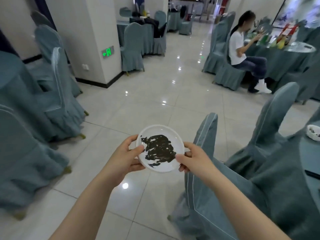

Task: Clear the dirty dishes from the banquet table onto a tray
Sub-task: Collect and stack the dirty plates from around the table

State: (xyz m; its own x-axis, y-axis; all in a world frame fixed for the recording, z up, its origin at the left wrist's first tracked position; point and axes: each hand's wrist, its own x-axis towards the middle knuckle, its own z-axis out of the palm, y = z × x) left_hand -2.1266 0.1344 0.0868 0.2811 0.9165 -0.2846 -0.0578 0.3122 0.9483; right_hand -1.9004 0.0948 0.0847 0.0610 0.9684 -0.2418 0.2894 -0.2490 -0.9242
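A small white plate (156, 131) smeared with a dark stain is held over the tiled floor in the middle of the view. My left hand (123, 156) grips its left rim, thumb on top and fingers underneath. My right hand (192, 158) grips the right rim the same way. A second dirty white dish (313, 132) sits on the banquet table (310, 153) at the right edge. No tray is in view.
Teal-covered chairs (206, 139) stand close on the right, with more chairs (57, 94) along the left. A white pillar (97, 40) rises ahead on the left. A seated person (240, 49) is at a far-right table. A glossy tiled aisle (155, 94) runs forward.
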